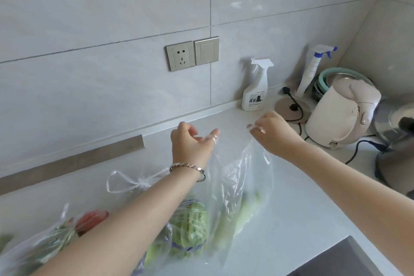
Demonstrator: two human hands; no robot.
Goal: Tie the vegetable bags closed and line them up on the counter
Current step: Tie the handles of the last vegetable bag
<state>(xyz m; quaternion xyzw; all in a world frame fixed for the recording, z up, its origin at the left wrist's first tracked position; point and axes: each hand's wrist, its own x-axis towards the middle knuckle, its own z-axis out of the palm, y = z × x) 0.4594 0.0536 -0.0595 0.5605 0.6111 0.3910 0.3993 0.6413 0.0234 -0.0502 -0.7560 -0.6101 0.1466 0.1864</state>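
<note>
Nearest me, at the lower left of the frame, a blurred bag of red and green vegetables [44, 242] lies on the pale desk [302, 219]. Just right of it, partly under my left forearm, sits a knotted bag [188, 228] of green vegetables, its tied loops toward the wall. Touching that one on the right is the clear bag [242, 186] with pale green vegetables at its bottom, its top pulled up and apart between my hands. My left hand [190, 143], bracelet [187, 167] at the wrist, has its fingers [214, 135] curled with one plastic handle caught on them. My right hand [271, 132] pinches the other handle at the fingertips. Further back, right of centre, a white spray bottle [255, 87] stands against the wall beside a white kettle [342, 114]. A socket [180, 56] is on the tiles above.
</note>
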